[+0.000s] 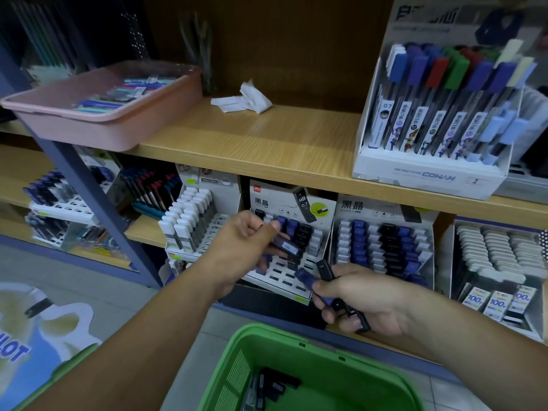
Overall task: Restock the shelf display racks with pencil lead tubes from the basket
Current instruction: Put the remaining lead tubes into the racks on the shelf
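My left hand (246,247) pinches a dark blue lead tube (287,246) in front of the white display rack (284,277) on the lower shelf. That rack holds blue and black tubes in its upper rows, with open slots below. My right hand (361,298) grips several tubes, among them a blue one (308,280) and a black one (326,269), just right of and below the rack. The green basket (341,351) is at the bottom centre, with several dark tubes (272,387) lying in it.
A second rack of blue and black tubes (382,244) stands to the right, a rack of white tubes (189,221) to the left. On the upper shelf are a pink tray (118,120), a crumpled white paper (246,99) and a Conan lead display box (436,170).
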{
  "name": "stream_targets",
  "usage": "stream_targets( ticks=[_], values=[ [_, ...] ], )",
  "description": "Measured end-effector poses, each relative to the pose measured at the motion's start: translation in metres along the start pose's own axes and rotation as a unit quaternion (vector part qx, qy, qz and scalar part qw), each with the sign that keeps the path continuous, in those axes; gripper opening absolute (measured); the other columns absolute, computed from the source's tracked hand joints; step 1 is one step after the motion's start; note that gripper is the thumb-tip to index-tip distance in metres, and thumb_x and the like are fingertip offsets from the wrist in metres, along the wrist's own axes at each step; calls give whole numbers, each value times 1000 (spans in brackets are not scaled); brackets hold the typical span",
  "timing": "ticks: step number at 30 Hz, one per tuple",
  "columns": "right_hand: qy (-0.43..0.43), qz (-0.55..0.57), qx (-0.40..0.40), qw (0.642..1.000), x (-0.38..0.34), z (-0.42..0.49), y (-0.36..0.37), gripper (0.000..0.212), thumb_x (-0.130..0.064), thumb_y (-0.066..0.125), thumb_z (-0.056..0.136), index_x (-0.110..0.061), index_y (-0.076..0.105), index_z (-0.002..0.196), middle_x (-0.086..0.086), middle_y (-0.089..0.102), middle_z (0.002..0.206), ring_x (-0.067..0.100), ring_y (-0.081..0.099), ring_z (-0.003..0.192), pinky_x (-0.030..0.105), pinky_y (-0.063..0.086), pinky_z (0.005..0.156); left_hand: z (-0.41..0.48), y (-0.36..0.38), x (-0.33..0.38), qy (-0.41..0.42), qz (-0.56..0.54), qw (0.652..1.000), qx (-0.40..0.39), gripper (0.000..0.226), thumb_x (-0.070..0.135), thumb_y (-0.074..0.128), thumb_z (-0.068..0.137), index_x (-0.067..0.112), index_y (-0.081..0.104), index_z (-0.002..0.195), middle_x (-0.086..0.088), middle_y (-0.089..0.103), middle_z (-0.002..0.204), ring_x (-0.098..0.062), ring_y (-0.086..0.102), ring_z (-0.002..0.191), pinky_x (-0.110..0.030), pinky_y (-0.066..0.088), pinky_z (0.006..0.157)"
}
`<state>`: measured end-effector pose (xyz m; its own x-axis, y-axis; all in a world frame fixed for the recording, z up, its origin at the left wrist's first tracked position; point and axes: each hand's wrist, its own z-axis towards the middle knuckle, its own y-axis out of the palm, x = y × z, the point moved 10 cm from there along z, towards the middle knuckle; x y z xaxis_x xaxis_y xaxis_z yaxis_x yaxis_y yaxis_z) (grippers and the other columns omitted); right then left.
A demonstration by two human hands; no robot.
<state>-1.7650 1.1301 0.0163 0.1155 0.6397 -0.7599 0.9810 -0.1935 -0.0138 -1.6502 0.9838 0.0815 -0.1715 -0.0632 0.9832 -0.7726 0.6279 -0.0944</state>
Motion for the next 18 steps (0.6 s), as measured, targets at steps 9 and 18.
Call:
stream_targets(
  ticks=[9,18],
  values=[
    [-65,77,61,993,-21,-8,-10,23,-27,76,92,-12,60,99,3,53,67,13,40,50,20,18,39,-9,27,-18,-62,55,991,-102,32,24,52,109,36,60,137,3,52,73,-9,41,53,-22,35,45],
    [-68,89,65,992,-31,-6,-11,44,-36,83,85,-12,51,103,3,52,63,13,39,47,19,19,38,-23,34,5,57,135,985,-86,44,10,85,84,30,65,119,3,78,89,-10,73,86,-24,54,81]
  ],
)
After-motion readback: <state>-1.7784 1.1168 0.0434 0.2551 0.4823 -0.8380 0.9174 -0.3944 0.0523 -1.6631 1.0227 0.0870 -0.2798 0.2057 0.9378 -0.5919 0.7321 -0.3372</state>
